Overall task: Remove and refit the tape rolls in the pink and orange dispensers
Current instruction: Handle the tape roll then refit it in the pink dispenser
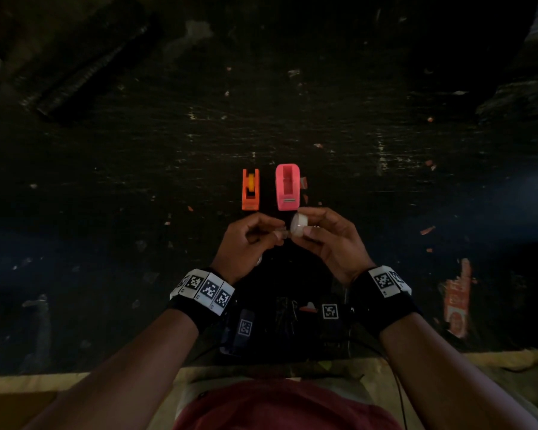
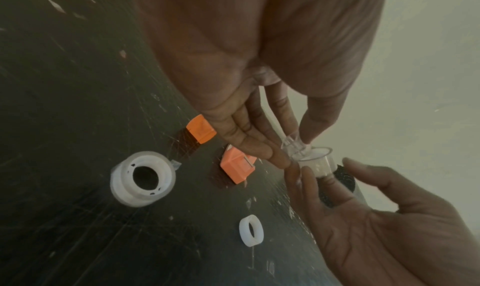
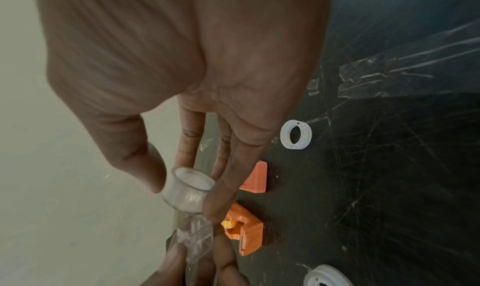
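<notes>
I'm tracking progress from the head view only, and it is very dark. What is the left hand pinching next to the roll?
Observer: A clear plastic hub. The left hand pinches it at the open end of the tape roll, which the right hand grips.
Operator: Is the hub inside the roll?
Observer: I cannot tell. In the right wrist view it sits right against the roll's end.
Operator: Is anything loose on the table?
Observer: A small white ring lies on the table, and a larger white roll lies flat, apart from it.
</notes>
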A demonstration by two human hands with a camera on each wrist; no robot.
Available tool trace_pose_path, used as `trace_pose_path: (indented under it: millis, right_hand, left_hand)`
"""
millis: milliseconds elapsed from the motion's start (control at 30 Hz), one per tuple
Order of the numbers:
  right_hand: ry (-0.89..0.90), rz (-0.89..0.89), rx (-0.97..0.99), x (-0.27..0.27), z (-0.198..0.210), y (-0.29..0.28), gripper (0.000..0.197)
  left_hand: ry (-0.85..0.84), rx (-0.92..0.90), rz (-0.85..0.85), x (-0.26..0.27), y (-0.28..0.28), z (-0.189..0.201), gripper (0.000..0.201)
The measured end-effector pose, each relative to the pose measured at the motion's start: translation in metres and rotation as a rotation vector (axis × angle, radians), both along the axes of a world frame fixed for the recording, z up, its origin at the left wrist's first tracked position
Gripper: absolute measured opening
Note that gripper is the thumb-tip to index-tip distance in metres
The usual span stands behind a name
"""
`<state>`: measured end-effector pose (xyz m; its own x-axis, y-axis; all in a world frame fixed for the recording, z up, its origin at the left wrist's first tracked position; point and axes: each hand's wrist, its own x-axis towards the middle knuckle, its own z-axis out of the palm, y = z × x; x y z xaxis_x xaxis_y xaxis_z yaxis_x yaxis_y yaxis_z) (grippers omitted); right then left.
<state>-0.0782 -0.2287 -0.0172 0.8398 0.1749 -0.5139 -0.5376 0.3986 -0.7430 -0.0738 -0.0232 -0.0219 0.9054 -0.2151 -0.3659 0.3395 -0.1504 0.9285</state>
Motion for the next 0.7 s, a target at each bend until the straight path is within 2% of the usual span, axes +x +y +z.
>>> trace_pose_path:
  millis: [67,267,466,700]
  right_hand:
    - [0.032,-0.027,0.044,0.0,0.001,-0.001,0.037]
    - [0.152,-0.118,0.127,0.004,0.008,-0.003,0.027]
    - [0.169,-0.149,0.148,0.005,0.006,0.001,0.036]
    - [0.195,-0.164,0.204,0.006,0.011,0.002,0.018]
  left_hand:
    - [-0.006,-0.007,-0.002,0.001,0.0,0.001,0.024]
    - [-0.033,-0.018,0.039,0.004,-0.001,0.002,0.023]
    - [-0.05,0.002,0.07,0.005,-0.001,0.002,0.021]
    - [-0.053,0.008,0.063,0.004,0.003,0.003,0.021]
